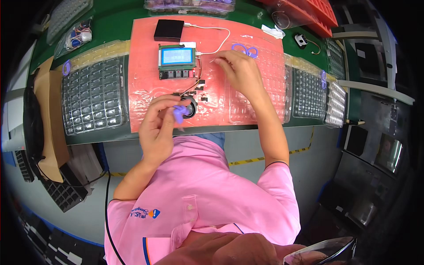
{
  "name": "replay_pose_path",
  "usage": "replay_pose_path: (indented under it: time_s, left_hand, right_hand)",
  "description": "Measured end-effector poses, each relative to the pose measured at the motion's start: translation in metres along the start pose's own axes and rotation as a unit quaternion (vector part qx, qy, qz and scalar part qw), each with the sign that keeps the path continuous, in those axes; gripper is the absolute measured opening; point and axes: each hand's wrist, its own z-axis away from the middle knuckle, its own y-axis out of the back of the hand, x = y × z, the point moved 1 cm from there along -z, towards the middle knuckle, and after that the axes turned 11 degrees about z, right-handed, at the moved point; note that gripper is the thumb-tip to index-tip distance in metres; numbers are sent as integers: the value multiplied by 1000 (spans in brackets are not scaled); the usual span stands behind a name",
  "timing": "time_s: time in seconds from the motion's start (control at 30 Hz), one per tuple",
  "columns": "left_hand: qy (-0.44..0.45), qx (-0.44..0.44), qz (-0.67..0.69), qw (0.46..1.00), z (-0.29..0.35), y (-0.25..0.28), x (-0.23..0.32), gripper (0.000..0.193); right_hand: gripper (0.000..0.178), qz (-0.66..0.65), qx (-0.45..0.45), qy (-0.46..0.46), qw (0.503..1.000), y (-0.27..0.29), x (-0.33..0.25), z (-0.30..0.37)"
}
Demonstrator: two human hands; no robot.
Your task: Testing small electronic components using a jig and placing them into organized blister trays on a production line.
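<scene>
Near the table's front edge, my left hand (159, 126) pinches a small purple piece (179, 113) between thumb and fingers. Just beyond it, a black round part with a ring-shaped opening (190, 107) lies on the pink mat, partly covered by the fingers and the purple piece. Farther right, my right hand (242, 73) is closed in a pinch; a thin pale tip shows at the fingers, too small to name. Between the hands stands a circuit board with a lit blue screen (177, 56). Thin wires (197, 79) run from its right side toward the round part.
Behind the board, a black box (169, 30) connects through a white cable (227, 39). Small black pieces (204, 99) dot the pink mat (145, 88). Clear compartment trays (93, 95) flank it. Purple loops (247, 49) lie beyond my right hand; red bins (320, 17) stand far right.
</scene>
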Motion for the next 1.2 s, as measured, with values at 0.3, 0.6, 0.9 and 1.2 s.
replay_pose_path:
  time_s: [0.3, 0.6, 0.9, 1.2]
  left_hand:
    - [-81, 41, -84, 992, -1, 25, -4, 22]
    - [-52, 163, -155, 973, -3, 54, -6, 16]
    - [-85, 168, -203, 961, -21, 71, -3, 20]
    - [-102, 158, -253, 949, -11, 75, 2, 20]
  right_hand:
    - [21, 48, 89, 124, 987, 1, 6, -7]
    - [19, 65, 216, -73, 972, 77, 113, 30]
    - [24, 251, 356, -349, 830, 181, 395, 147]
    - [28, 365, 235, -357, 827, 151, 444, 166]
